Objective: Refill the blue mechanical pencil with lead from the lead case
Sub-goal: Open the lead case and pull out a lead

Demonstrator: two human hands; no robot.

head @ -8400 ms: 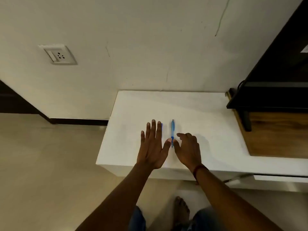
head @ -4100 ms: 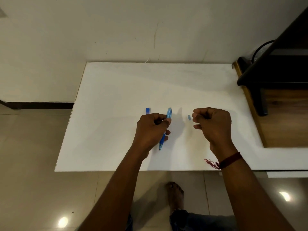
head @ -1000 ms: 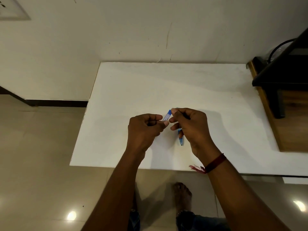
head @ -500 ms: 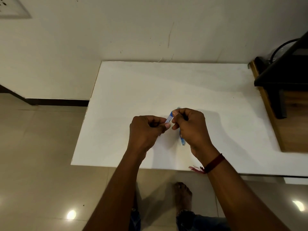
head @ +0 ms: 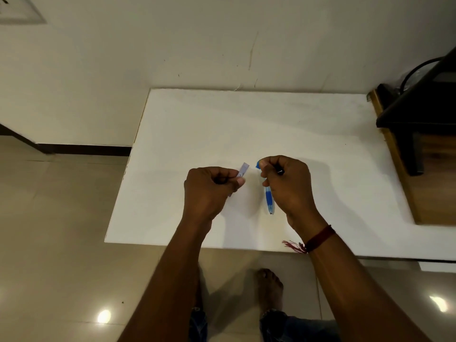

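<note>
My left hand [head: 209, 191] is closed around the lead case [head: 243, 170], a small pale lilac strip that sticks out past my thumb. Gripped in my right hand [head: 288, 186] is the blue mechanical pencil [head: 268, 201], its tip pointing down towards the near edge of the white table [head: 246, 124]. A small blue end [head: 258, 164] shows above my right thumb; I cannot tell whether it is the pencil's top or a cap. Both hands hover just over the table's middle, a short gap between them.
A dark stand [head: 414, 134] on a wooden unit [head: 436, 183] borders the table on the right, with a black cable [head: 417, 70] behind it. The wall runs along the far edge. Tiled floor and my bare feet lie below the near edge.
Half a second ago my hands were touching at the fingertips around the case. They have since drawn apart, the left with the case, the right with the pencil.
</note>
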